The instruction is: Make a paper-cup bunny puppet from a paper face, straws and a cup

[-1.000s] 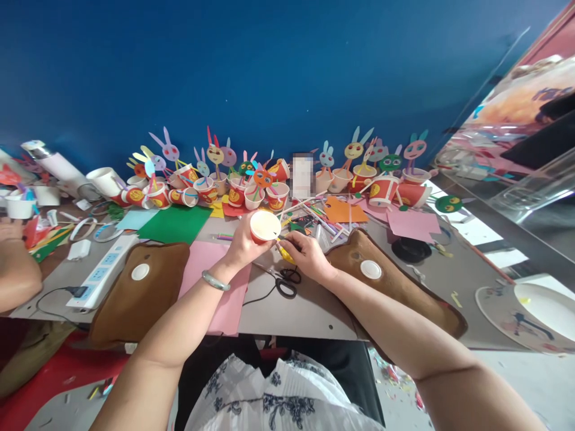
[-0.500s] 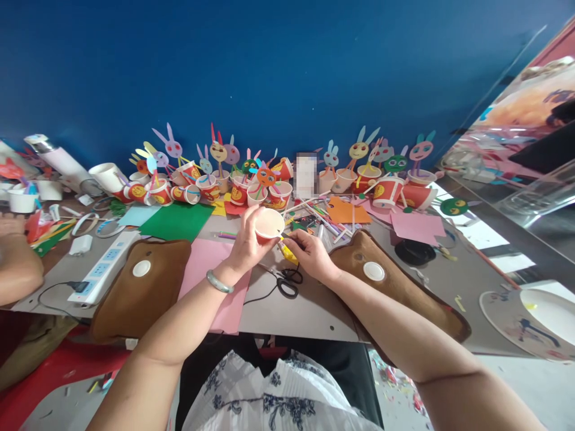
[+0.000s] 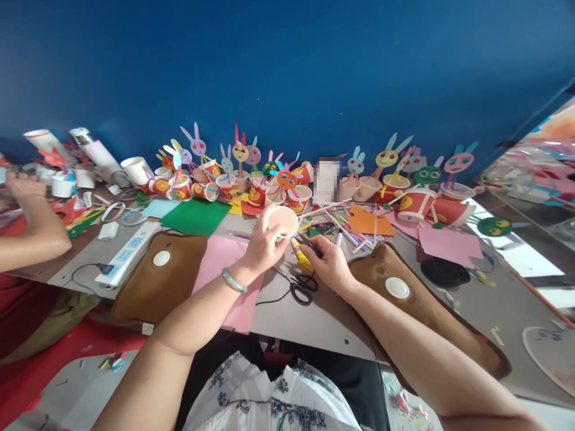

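Note:
My left hand [image 3: 261,244] is wrapped round a paper cup [image 3: 282,221], its pale open mouth turned up toward me and the thumb at its rim. Just right of the cup, my right hand [image 3: 330,260] grips a small dark tool [image 3: 306,242], whose tip is close to the cup's rim; its exact kind is hard to make out. Beneath and between the hands lies a yellow piece [image 3: 302,258]. Black-handled scissors [image 3: 302,290] rest on the table below them.
Paper cups with rabbit-like paper faces [image 3: 284,178] line the blue wall. Brown cushions [image 3: 159,278] lie either side of my arms, beside pink paper [image 3: 229,287]. Green paper [image 3: 195,216] and a power strip [image 3: 128,254] are leftward. Another person's hand [image 3: 27,187] is far left.
The view has shifted left, so the table's things appear farther right. My left thumb now reaches into the cup's mouth. The dark tool shows more clearly in my right hand. The other person's hand is more visible.

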A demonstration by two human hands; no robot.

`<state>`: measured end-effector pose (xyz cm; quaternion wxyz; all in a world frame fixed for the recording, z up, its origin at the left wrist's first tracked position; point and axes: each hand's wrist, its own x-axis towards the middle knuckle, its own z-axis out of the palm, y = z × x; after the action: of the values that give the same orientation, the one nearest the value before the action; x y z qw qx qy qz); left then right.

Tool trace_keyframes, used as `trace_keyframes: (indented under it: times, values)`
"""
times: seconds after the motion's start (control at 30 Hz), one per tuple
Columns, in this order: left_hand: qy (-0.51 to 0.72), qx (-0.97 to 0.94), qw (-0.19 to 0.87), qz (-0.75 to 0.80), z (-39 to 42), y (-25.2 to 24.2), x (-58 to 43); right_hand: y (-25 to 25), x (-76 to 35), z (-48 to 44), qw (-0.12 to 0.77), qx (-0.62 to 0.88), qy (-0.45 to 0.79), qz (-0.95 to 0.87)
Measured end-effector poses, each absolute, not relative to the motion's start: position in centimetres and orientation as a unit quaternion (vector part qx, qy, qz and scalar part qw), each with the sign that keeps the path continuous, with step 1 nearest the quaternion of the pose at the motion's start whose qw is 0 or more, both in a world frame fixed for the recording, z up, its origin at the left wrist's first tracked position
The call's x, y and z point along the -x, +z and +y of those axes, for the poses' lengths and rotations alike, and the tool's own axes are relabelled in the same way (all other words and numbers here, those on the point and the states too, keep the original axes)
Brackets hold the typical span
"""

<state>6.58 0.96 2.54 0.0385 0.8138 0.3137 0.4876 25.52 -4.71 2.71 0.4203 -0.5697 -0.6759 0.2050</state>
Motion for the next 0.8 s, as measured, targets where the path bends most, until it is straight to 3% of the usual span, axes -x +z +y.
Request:
trace_keyframes:
  times: [0.17, 0.47, 0.63, 0.8]
  values:
    - [0.561, -0.736, 0.008, 0.379, 2.7, 2.6, -5.7, 2.1, -25.8, -4.8, 0.38, 0.573, 0.173, -0.705]
    - [0.545, -0.743, 0.019, 0.389, 3.6, 2.4, -5.5, 1.3, -25.4, -5.0, 0.197, 0.504, 0.035, -0.84]
    - [0.56, -0.737, 0.009, 0.379, 3.8, 2.3, -5.7, 1.3, -25.7, -4.2, 0.213, 0.474, -0.048, -0.853]
    - [0.564, -0.725, 0.002, 0.394, 4.4, 2.2, -5.7, 8.0, -24.7, -6.6, 0.292, 0.384, -0.166, -0.86]
